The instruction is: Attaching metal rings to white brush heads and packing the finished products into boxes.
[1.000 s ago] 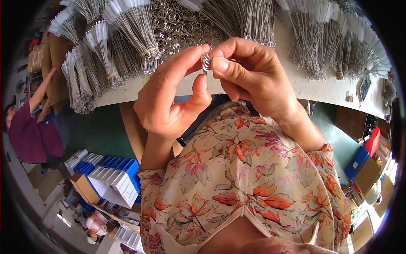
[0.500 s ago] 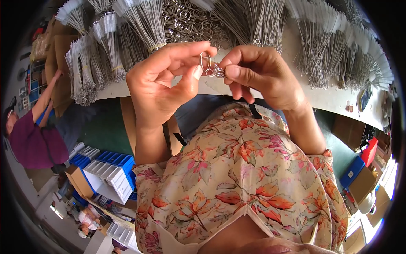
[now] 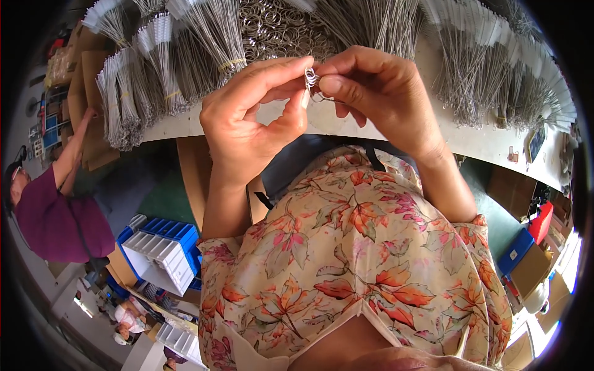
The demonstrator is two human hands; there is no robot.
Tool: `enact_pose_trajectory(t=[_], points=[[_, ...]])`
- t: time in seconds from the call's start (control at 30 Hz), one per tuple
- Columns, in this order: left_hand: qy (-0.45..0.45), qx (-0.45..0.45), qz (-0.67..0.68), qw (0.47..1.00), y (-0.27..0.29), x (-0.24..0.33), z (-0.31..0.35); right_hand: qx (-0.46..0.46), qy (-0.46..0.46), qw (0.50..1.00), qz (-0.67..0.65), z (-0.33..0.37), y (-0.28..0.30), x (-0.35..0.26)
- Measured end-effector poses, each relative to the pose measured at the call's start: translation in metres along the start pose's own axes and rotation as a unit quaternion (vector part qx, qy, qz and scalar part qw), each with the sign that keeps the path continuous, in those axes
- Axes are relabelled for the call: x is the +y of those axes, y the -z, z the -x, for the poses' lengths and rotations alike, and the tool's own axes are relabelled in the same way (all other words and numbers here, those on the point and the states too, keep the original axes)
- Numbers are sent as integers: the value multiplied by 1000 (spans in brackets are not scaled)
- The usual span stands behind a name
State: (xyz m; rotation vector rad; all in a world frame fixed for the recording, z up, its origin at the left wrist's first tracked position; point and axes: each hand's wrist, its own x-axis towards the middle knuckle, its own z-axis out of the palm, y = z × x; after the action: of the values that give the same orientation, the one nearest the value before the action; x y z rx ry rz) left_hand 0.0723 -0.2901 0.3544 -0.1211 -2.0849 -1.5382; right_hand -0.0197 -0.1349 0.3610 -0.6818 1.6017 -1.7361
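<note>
Both my hands meet above the front edge of the white table. Between the thumb and index finger of my left hand [image 3: 253,114] is a cluster of small shiny wire loops [image 3: 311,77]. My right hand [image 3: 377,96] pinches close against them, its thumb and index finger together. A thin curved edge of a metal ring [image 3: 319,98] shows below the right thumb; the rest of it is hidden by the fingers. Behind the hands lies a heap of loose metal rings [image 3: 288,31].
Bundles of thin wire brushes with white bristles [image 3: 164,62] stand at the left, with more brushes [image 3: 464,68] spread at the right on the white table [image 3: 396,127]. A person in a purple shirt [image 3: 62,216] is at far left. White and blue bins [image 3: 158,260] stand behind.
My left hand has shifted right and slightly up, toward my right hand. The wire loops are now between the left fingertips, and the ring that showed upright there is mostly hidden at the right fingers.
</note>
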Motion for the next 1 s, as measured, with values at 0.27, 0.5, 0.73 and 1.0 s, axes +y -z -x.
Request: enact_pose_trajectory(t=[0.27,0.5,0.73,1.0], points=[[9,-12,47,999,-2,-4,0,-102,-34,994,16,-4,19,-4],[-69,6,-63,996,-6,-3,-1,-56,-32,997,-35,0,13,3],[-129,49,-108,985,-11,-9,0,-78,-34,996,-7,-3,18,-12],[-17,59,-5,998,-23,0,14,-88,-52,994,47,3,25,-3]])
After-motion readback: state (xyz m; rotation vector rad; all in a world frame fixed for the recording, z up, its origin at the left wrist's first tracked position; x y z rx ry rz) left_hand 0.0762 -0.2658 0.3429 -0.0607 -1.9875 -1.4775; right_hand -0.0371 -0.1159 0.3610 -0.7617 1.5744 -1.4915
